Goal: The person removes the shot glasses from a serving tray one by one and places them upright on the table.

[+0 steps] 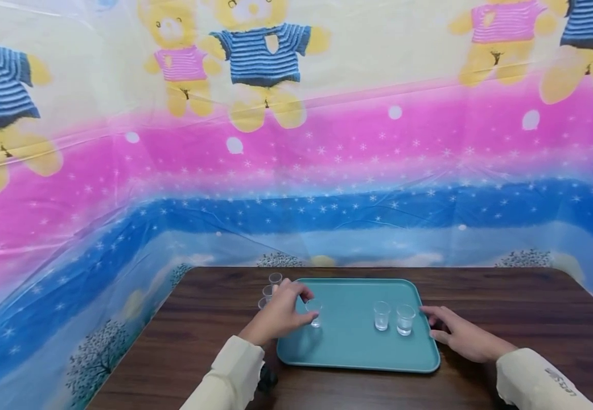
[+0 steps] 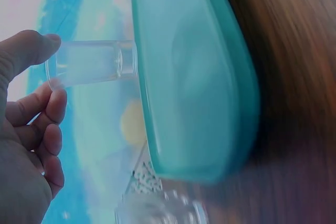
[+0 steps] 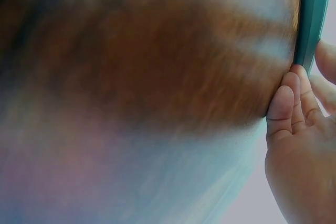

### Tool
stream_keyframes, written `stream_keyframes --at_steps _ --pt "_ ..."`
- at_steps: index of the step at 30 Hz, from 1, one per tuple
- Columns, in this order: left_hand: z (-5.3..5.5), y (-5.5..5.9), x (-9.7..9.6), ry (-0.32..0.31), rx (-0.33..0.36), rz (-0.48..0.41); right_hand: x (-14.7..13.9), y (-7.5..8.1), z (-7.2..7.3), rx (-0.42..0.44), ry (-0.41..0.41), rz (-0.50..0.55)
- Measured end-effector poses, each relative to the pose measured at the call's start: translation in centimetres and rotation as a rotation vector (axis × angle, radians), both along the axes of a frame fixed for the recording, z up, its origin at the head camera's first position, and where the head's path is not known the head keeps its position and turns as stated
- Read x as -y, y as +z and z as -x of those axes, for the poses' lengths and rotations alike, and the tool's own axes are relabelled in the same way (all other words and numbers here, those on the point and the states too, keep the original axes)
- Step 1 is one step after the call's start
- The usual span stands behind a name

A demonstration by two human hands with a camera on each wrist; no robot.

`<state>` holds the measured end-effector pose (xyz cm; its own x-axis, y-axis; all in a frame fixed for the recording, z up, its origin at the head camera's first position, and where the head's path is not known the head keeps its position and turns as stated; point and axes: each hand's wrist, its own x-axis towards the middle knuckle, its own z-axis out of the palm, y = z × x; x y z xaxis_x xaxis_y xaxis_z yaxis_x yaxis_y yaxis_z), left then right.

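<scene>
My left hand (image 1: 282, 312) pinches a small clear shot glass (image 2: 92, 62) by its rim, between thumb and fingertips. The glass is upright over the left part of a teal tray (image 1: 348, 350), its base right at the tray surface. Two more shot glasses stand on the tray's right half, one (image 1: 381, 316) slightly left of the other (image 1: 405, 320). My right hand (image 1: 462, 337) rests at the tray's right rim with loosely bent fingers, the fingertips touching the edge. In the right wrist view, its fingers (image 3: 283, 103) lie beside the tray's side.
Several clear glasses stand on the dark wooden table (image 1: 214, 319) left of the tray, the rearmost one (image 1: 275, 278) near its far left corner and others partly behind my left hand. A printed curtain (image 1: 327, 142) with teddy bears hangs behind the table and along its sides.
</scene>
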<state>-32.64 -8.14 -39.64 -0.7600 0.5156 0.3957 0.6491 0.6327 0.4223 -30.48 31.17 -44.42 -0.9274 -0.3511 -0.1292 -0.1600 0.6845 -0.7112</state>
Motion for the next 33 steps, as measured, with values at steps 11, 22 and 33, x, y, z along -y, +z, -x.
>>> stream_keyframes --at_steps 11,22,33 --pt "-0.4 -0.2 3.7 0.054 0.001 -0.025 -0.1 0.1 0.0 0.002 0.019 0.006" --pt "-1.4 -0.1 7.4 0.148 0.015 -0.057 -0.1 -0.1 0.0 0.002 0.009 0.005" --pt "-1.9 -1.0 9.2 0.209 0.057 -0.008 -0.1 -0.2 0.1 -0.007 0.012 -0.010"
